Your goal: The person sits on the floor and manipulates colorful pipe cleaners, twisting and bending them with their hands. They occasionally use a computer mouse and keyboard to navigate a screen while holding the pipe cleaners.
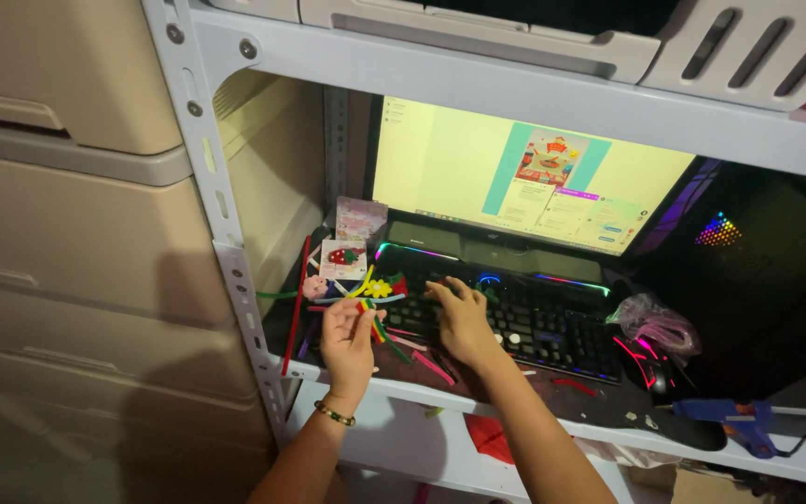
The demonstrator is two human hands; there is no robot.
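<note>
The left hand (347, 338), a beaded bracelet (334, 413) at its wrist, is raised just above the front edge of the metal shelf (403, 387), its fingers (340, 311) pinching a small bundle of coloured pipe cleaners (372, 322) in what look like red, yellow and green, though the dim light makes the colours hard to judge; the right hand (464, 322) lies on the left part of the backlit keyboard (524, 313), its fingers spread and curled over the keys; more pipe cleaners (302, 289) and small craft flowers (377, 288) lie beside the keyboard's left end; a lit monitor (515, 177) stands behind; a blue glue gun (734, 417) rests well to the right.
</note>
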